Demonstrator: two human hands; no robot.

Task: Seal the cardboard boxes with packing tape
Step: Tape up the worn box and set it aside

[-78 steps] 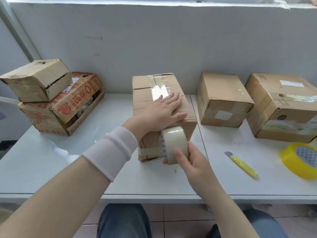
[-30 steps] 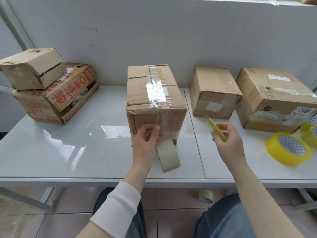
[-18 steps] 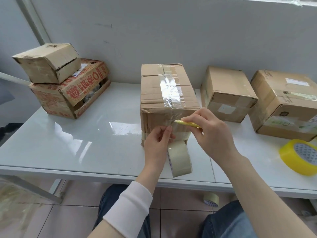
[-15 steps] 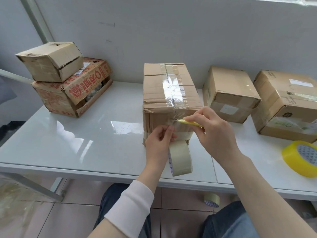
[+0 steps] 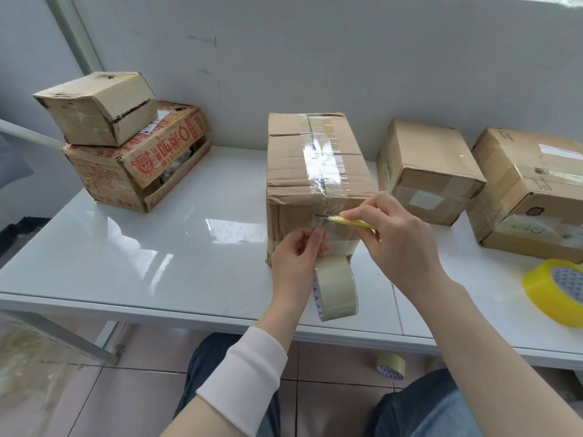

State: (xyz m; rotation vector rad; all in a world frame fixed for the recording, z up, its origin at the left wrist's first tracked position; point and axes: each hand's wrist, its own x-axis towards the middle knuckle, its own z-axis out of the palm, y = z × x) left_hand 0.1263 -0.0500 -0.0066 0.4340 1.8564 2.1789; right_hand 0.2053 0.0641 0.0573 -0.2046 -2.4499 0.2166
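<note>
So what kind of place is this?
Probably a packing or shipping spot. Cardboard boxes line a white table, a yellow tape roll lies ready, and the right hand holds a knife.

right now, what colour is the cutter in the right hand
Yellow. The cutter in the right hand shows best in the head view.

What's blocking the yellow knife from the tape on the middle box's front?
Nothing visible. The right hand holds the knife with its tip at the tape strip, just above where the left hand pinches it.
</note>
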